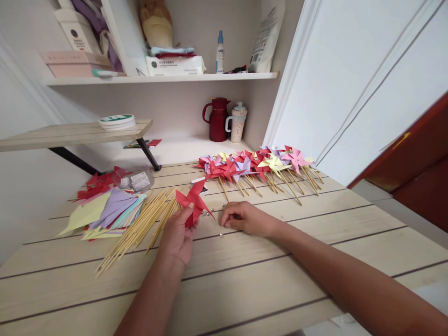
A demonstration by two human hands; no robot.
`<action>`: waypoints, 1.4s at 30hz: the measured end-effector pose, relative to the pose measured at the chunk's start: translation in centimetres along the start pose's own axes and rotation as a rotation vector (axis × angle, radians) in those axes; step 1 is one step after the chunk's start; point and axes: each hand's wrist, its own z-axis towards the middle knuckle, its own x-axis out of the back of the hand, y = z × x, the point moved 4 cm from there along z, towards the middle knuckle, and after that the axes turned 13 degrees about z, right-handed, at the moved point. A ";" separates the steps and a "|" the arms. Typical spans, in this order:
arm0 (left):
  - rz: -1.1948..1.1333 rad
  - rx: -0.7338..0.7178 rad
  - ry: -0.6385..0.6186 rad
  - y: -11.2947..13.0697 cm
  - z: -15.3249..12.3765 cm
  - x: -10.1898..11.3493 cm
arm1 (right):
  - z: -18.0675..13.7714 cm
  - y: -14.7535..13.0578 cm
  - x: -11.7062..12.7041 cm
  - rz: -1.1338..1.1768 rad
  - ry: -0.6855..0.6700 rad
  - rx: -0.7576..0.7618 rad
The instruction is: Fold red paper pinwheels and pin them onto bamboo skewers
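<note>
My left hand (181,228) pinches a red paper pinwheel (193,201) between thumb and fingers, raised a little above the table. There is no stick visible on this pinwheel. To its right, my right hand (241,218) rests at the tabletop with fingers curled and tips together; whatever they may hold is hidden. Small shiny pins or beads (221,235) lie scattered around the fingertips, too tiny to name surely. Left of my left hand lies a loose bundle of thin wooden sticks (136,228).
Stacked coloured paper pieces (115,210) and red paper shapes (101,184) lie left, beside a clear plastic container (140,179). Many finished pinwheels on sticks (259,165) fill the back right. A small raised shelf (73,133) stands back left; a red jug (219,120) and cup (238,123) stand behind.
</note>
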 end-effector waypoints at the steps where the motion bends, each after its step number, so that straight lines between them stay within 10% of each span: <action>1: -0.001 0.002 0.000 0.0 0.0 0.0 | -0.1 0.0 0.0 0.010 0.002 -0.003; 20: 0.016 -0.002 -0.043 -0.3 0.0 -0.1 | -0.3 -1.0 -1.9 -0.034 0.032 0.109; 30: 0.058 0.007 -0.087 -0.2 -0.2 -0.4 | -0.8 0.7 -0.6 1.029 0.270 -0.247; 42: 0.070 -0.004 -0.123 -0.6 0.1 -0.3 | -0.7 1.2 -0.6 1.161 0.371 -0.373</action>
